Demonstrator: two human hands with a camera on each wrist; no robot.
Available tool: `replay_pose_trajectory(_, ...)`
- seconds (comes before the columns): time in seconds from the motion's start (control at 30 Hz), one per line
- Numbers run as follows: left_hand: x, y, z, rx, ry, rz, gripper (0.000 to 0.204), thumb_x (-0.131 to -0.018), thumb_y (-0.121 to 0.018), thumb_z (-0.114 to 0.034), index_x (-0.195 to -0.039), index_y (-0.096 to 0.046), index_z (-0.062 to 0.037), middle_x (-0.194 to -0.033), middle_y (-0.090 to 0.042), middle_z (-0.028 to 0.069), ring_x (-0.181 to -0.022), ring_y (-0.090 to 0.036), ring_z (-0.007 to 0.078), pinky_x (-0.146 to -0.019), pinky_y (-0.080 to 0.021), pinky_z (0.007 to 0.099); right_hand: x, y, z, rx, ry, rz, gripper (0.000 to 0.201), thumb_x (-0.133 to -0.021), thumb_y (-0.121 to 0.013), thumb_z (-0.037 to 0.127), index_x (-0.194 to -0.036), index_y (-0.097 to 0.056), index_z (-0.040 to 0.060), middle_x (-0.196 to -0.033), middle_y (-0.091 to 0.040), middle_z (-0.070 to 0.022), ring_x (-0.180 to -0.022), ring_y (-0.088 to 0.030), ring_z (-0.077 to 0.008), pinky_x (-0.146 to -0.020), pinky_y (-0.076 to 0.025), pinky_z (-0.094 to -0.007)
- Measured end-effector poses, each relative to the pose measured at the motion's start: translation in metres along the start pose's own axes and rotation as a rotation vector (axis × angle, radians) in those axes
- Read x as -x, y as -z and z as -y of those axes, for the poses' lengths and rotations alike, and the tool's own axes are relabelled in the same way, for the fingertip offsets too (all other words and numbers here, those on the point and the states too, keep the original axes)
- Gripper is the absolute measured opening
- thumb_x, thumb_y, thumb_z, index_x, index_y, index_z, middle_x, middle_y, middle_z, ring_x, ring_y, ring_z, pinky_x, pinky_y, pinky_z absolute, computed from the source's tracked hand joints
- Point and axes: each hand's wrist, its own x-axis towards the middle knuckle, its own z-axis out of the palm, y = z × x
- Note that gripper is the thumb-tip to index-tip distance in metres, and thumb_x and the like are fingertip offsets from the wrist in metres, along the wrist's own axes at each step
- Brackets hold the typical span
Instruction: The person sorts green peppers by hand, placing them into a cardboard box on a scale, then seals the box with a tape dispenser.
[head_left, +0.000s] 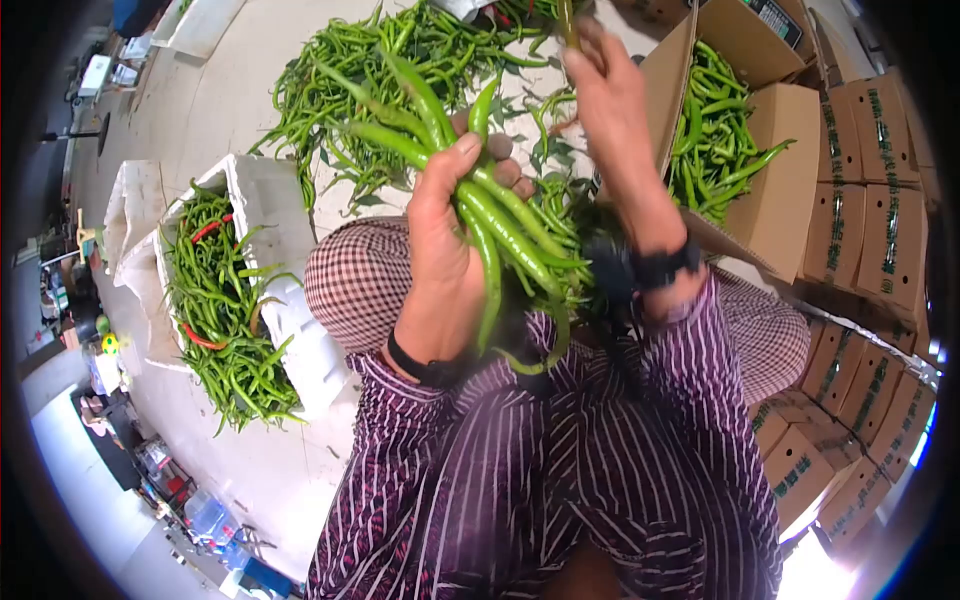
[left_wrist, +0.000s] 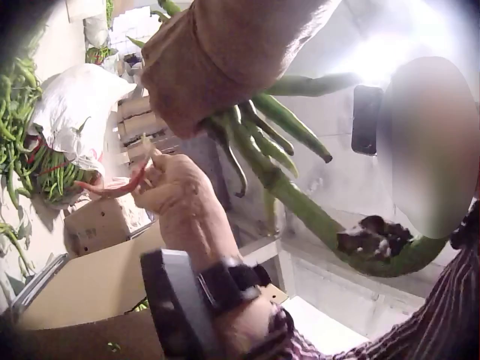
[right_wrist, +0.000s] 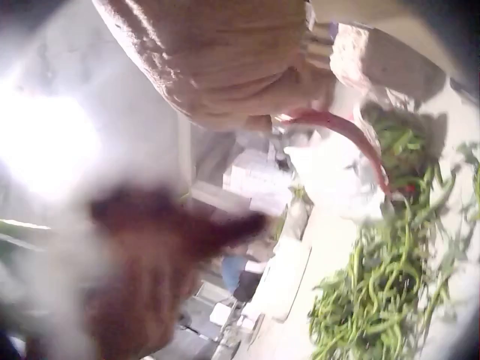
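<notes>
My left hand (head_left: 445, 205) grips a bunch of long green chili peppers (head_left: 510, 235), their ends fanning out above and below the fist. To its right and farther out, my raised right hand (head_left: 610, 100) pinches one pepper by its end. In the left wrist view this is a curved red chili pepper (left_wrist: 112, 189); the right wrist view shows the same red chili (right_wrist: 349, 131) hanging from the fingers. A large heap of green chilies (head_left: 360, 80) lies on the floor beyond both hands.
At the left, a white foam box (head_left: 240, 185) holds green chilies and a few red ones. On the right stands an open cardboard box (head_left: 790, 150) partly filled with green chilies, with stacked cartons (head_left: 875, 220) behind it. A white bag (left_wrist: 75, 105) lies beside the heap.
</notes>
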Motion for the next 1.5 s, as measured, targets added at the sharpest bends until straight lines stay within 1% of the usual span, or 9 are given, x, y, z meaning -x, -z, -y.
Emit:
replay_pose_trajectory(0.1, -0.009, 0.005, -0.001, 0.057, 0.021, 0.102, 0.024, -0.088, -0.057, -0.016, -0.108, -0.051, -0.0034, -0.089, -0.052, 0.0074, -0.071, -0.046, 0.0128, -0.065, -0.043, 0.0282, -0.029, -0.011, -0.045, 0.396, 0.256, -0.165, 0.05, -0.091, -0.057, 0.031, -0.124, -0.051, -0.0064, -0.111, -0.064, -0.0163, -0.11, -0.059, -0.0264, -0.093, -0.045, -0.0369)
replay_pose_trajectory(0.2, -0.017, 0.009, -0.005, 0.075, -0.009, 0.085, 0.023, -0.089, -0.057, -0.017, -0.105, -0.051, -0.002, -0.087, -0.053, 0.0078, -0.07, -0.048, 0.0137, -0.063, -0.044, 0.0288, -0.001, 0.006, -0.014, -0.333, -0.436, 0.519, 0.048, -0.093, -0.054, 0.04, -0.114, -0.061, -0.0023, -0.106, -0.066, -0.0134, -0.1, -0.061, -0.0203, -0.083, -0.047, -0.0314)
replay_pose_trajectory(0.27, -0.011, -0.003, -0.007, 0.029, 0.042, 0.078, 0.023, -0.089, -0.057, -0.017, -0.105, -0.052, -0.002, -0.086, -0.055, 0.0082, -0.07, -0.051, 0.0147, -0.064, -0.046, 0.0297, 0.035, 0.022, 0.007, -0.468, -0.547, 0.71, 0.052, -0.095, -0.051, 0.045, -0.117, -0.06, -0.0016, -0.111, -0.064, -0.0122, -0.094, -0.061, -0.0186, -0.082, -0.049, -0.0306)
replay_pose_trajectory(0.5, -0.028, 0.011, 0.014, -0.226, -0.083, 0.132, 0.031, -0.09, -0.057, -0.021, -0.112, -0.054, 0.0001, -0.096, -0.062, 0.0121, -0.082, -0.06, 0.0214, -0.075, -0.053, 0.0322, 0.093, 0.063, 0.043, -0.552, -0.638, 0.781, 0.054, -0.097, -0.05, 0.042, -0.127, -0.051, -0.0029, -0.11, -0.063, -0.0124, -0.094, -0.062, -0.0202, -0.077, -0.052, -0.029)
replay_pose_trajectory(0.57, -0.029, 0.012, 0.018, -0.172, -0.049, 0.179, 0.03, -0.09, -0.057, -0.021, -0.11, -0.056, 0.0015, -0.095, -0.063, 0.0135, -0.083, -0.062, 0.0221, -0.073, -0.054, 0.0305, 0.098, 0.077, 0.033, -0.998, -0.856, 0.703, 0.044, -0.1, -0.049, 0.032, -0.126, -0.051, -0.0036, -0.109, -0.063, -0.0137, -0.092, -0.064, -0.0212, -0.07, -0.053, -0.0258)
replay_pose_trajectory(1.1, -0.047, 0.032, -0.008, -0.05, -0.197, 0.216, 0.024, -0.087, -0.056, -0.017, -0.103, -0.055, -0.0006, -0.092, -0.059, 0.012, -0.087, -0.056, 0.0246, -0.077, -0.049, 0.0384, 0.146, 0.122, -0.023, -0.998, -0.768, 0.503, 0.046, -0.095, -0.054, 0.017, -0.133, -0.044, -0.007, -0.118, -0.06, -0.0207, -0.103, -0.062, -0.0244, -0.084, -0.05, -0.0297)
replay_pose_trajectory(1.2, -0.046, 0.036, -0.017, -0.11, -0.114, 0.32, 0.028, -0.088, -0.053, -0.02, -0.107, -0.053, 0.0012, -0.091, -0.059, 0.0127, -0.085, -0.056, 0.0256, -0.073, -0.049, 0.0381, 0.149, 0.132, -0.032, -0.409, -0.585, 0.728, 0.049, -0.091, -0.056, 0.022, -0.131, -0.049, -0.0048, -0.117, -0.062, -0.0158, -0.1, -0.061, -0.0214, -0.09, -0.047, -0.0332)
replay_pose_trajectory(1.3, -0.033, 0.021, -0.004, -0.218, -0.133, 0.389, 0.035, -0.088, -0.052, -0.022, -0.112, -0.051, 0.0031, -0.09, -0.055, 0.0111, -0.08, -0.053, 0.0235, -0.072, -0.048, 0.0355, 0.182, 0.134, -0.079, 0.281, -0.01, 0.624, 0.036, -0.092, -0.055, 0.018, -0.122, -0.058, -0.0005, -0.11, -0.065, -0.0108, -0.102, -0.061, -0.0186, -0.091, -0.047, -0.0318)
replay_pose_trajectory(1.5, -0.026, 0.012, 0.017, -0.247, -0.011, 0.318, 0.035, -0.089, -0.053, -0.017, -0.118, -0.051, 0.0025, -0.101, -0.057, 0.0143, -0.092, -0.057, 0.0246, -0.081, -0.051, 0.0367, 0.128, 0.109, 0.029, -0.288, -0.388, 0.347, 0.031, -0.089, -0.062, 0.013, -0.116, -0.061, -0.001, -0.104, -0.067, -0.0091, -0.101, -0.061, -0.0145, -0.089, -0.048, -0.0286)
